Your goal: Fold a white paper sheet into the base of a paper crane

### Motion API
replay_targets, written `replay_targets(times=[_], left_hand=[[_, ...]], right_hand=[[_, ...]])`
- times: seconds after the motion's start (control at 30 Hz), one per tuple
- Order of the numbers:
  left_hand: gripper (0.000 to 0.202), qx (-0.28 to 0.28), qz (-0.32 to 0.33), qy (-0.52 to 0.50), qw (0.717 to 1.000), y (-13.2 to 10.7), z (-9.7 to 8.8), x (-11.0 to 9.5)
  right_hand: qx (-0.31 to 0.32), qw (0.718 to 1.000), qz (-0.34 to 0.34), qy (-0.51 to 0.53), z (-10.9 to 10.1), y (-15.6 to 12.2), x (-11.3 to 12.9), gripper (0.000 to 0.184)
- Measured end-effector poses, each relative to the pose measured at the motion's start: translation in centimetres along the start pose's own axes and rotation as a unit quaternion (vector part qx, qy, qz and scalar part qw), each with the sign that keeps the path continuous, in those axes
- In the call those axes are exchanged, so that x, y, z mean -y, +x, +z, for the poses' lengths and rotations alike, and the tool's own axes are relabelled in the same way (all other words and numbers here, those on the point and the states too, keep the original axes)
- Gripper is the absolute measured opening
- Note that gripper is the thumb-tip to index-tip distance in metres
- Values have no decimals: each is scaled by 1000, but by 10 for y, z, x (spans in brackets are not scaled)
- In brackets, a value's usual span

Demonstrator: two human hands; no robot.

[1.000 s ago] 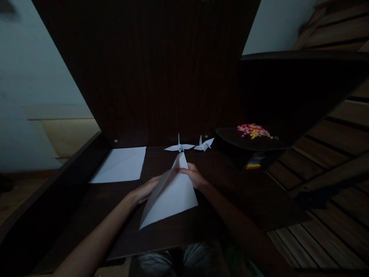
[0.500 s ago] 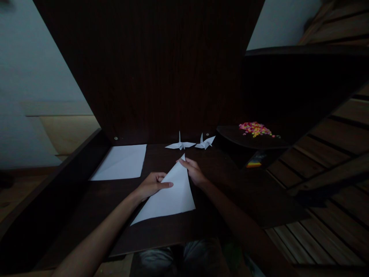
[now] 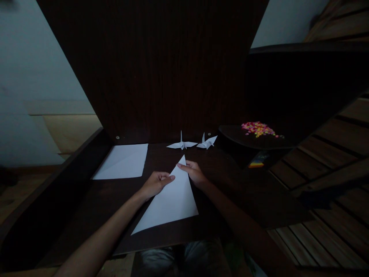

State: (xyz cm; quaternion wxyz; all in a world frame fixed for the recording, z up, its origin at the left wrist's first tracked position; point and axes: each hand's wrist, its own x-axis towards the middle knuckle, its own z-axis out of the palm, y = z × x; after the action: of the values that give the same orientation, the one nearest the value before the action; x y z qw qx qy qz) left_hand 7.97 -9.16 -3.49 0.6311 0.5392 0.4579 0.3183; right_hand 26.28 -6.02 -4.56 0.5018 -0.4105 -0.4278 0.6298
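A white sheet of paper point(image 3: 170, 206), triangular in outline, is held between my two hands above the dark desk, its narrow tip pointing away from me. My left hand point(image 3: 157, 183) grips its left edge, thumb on top and fingers curled underneath. Near the tip, my right hand point(image 3: 192, 172) pinches the right edge with the thumb on the upper face. The fingers under the paper are partly hidden. Just beyond the tip stand two folded paper cranes, one point(image 3: 182, 145) straight ahead and another point(image 3: 207, 142) to its right.
A flat stack of white paper point(image 3: 121, 161) lies at the left of the desk point(image 3: 98, 207), beside a raised dark side panel point(image 3: 54, 192). Small colourful pieces point(image 3: 259, 129) are heaped on a corner shelf point(image 3: 233, 134) at right. A tall dark back panel point(image 3: 155, 69) rises behind.
My left hand has slid slightly up the paper's edge toward the tip. My right thumb has shifted a little lower and left. The paper's near edge sits slightly closer to me and looks straighter.
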Motion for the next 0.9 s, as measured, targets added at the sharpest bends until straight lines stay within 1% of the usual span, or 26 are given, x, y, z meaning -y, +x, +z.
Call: replay_targets(times=[0.13, 0.27, 0.33, 0.4, 0.5, 0.57, 0.63, 0.77, 0.87, 0.9], left_hand=[[49, 19, -6, 5, 1000, -4, 1, -1], [49, 31, -9, -13, 999, -4, 5, -1], [48, 10, 7, -29, 1000, -2, 7, -1], [48, -27, 31, -33, 999, 1, 9, -1], [47, -60, 57, -11, 997, 3, 9, -2], [46, -67, 68, 14, 995, 3, 8, -2], [44, -72, 78, 39, 994, 2, 6, -2], [40, -70, 97, 74, 990, 3, 4, -2], [32, -63, 110, 101, 987, 4, 4, -1], [28, -63, 125, 127, 982, 4, 4, 0]], right_hand=[[-9, 1000, -14, -7, -4, 2, 2, 45], [-2, 999, -31, -26, -8, 3, 4, 48], [3, 999, -33, -35, -8, 2, 4, 47], [7, 999, -32, -41, -7, 1, 3, 46], [23, 998, -26, -54, -3, 0, 1, 46], [28, 997, -34, -70, -1, 0, 0, 44], [19, 995, -52, -81, -3, 2, 0, 40], [-2, 992, -83, -100, -11, 7, 2, 35], [-3, 985, -107, -139, -16, 10, 2, 33], [-2, 981, -116, -157, -17, 12, 2, 32]])
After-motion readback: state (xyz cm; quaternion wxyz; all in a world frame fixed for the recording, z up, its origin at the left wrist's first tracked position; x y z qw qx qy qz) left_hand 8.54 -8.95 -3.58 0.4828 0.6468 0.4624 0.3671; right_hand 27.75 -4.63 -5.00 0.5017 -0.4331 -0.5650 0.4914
